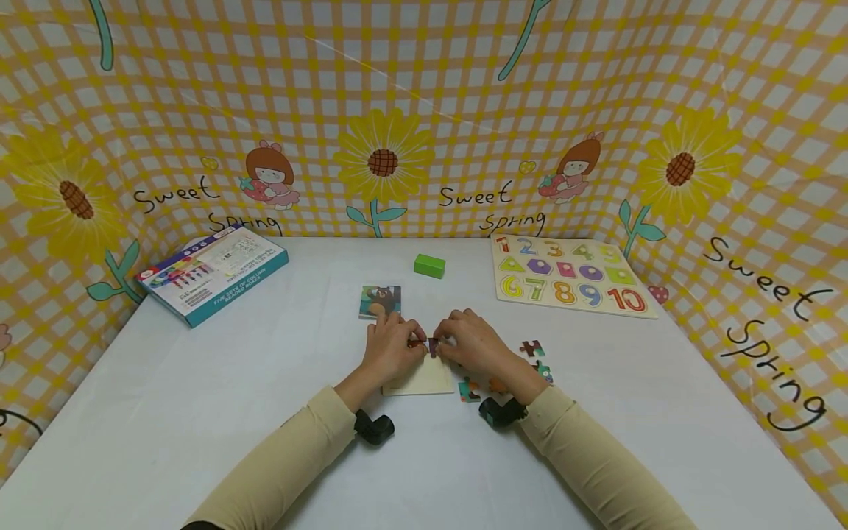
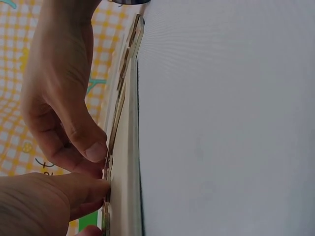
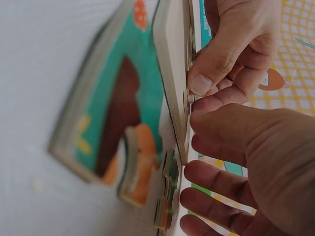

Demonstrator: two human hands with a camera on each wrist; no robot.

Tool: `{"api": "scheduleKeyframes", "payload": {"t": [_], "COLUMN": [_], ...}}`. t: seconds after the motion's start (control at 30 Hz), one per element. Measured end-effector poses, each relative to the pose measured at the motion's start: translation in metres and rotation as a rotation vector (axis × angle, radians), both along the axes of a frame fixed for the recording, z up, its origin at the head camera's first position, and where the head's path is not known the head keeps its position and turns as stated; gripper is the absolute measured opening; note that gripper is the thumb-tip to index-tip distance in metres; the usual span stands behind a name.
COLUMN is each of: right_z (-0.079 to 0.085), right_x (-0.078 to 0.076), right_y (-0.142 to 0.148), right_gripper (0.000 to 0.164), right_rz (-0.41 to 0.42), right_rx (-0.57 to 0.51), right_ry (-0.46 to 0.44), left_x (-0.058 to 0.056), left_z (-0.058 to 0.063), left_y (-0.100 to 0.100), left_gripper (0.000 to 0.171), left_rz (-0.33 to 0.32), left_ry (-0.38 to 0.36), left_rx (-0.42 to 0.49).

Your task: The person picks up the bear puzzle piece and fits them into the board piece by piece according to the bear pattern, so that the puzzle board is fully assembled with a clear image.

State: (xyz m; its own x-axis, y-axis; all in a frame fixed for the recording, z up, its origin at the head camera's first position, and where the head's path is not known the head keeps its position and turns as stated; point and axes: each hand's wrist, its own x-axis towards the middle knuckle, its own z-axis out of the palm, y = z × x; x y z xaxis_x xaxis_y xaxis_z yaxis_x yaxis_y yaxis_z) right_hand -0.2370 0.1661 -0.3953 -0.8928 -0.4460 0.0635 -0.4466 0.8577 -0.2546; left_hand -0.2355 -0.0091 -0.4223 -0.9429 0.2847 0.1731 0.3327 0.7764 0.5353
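A shallow wooden puzzle board (image 1: 419, 379) lies in front of the person, with both hands over its far part. The left hand (image 1: 392, 352) pinches a dark jigsaw piece (image 1: 415, 343) at the board's upper left. Close beside it, the right hand (image 1: 472, 342) holds a purplish jigsaw piece (image 1: 433, 347) between thumb and forefinger. In the right wrist view the two hands' fingertips nearly meet above the board (image 3: 173, 64). Loose jigsaw pieces (image 1: 470, 390) lie right of the board, partly covered by the right forearm; one orange piece (image 3: 138, 164) shows large in the right wrist view.
Just beyond the left hand lies a small bear picture (image 1: 380, 300). A green block (image 1: 429, 266) sits farther back. A wooden number board (image 1: 570, 276) is at the back right, and a flat bead-toy box (image 1: 215, 274) at the back left. Patterned cloth hangs around the table.
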Motion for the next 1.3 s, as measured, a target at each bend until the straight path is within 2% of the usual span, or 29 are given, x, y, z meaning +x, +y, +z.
{"api": "scheduleKeyframes", "payload": {"t": [0.27, 0.5, 0.83, 1.0, 1.3], "right_z": [-0.001, -0.002, -0.004, -0.004, -0.005], "right_x": [-0.001, -0.002, -0.003, -0.002, -0.003], "right_y": [0.000, 0.000, 0.000, 0.000, 0.000], "right_gripper": [0.016, 0.017, 0.017, 0.017, 0.016], "right_rz": [-0.003, -0.008, -0.012, -0.017, -0.026], "right_rx": [-0.009, -0.010, -0.011, -0.012, -0.018], "right_ry": [-0.013, -0.016, -0.011, -0.009, -0.006], "left_x": [0.001, 0.003, 0.013, 0.019, 0.025], "left_z": [0.000, 0.003, 0.012, 0.011, 0.002], "left_y": [0.000, -0.006, -0.033, -0.048, -0.067], "left_gripper": [0.010, 0.012, 0.019, 0.021, 0.027], "left_rz": [-0.003, -0.016, -0.003, -0.002, 0.000], "left_ry": [0.009, -0.011, -0.057, -0.061, -0.102], "left_rx": [0.006, 0.023, 0.013, 0.013, 0.067]}}
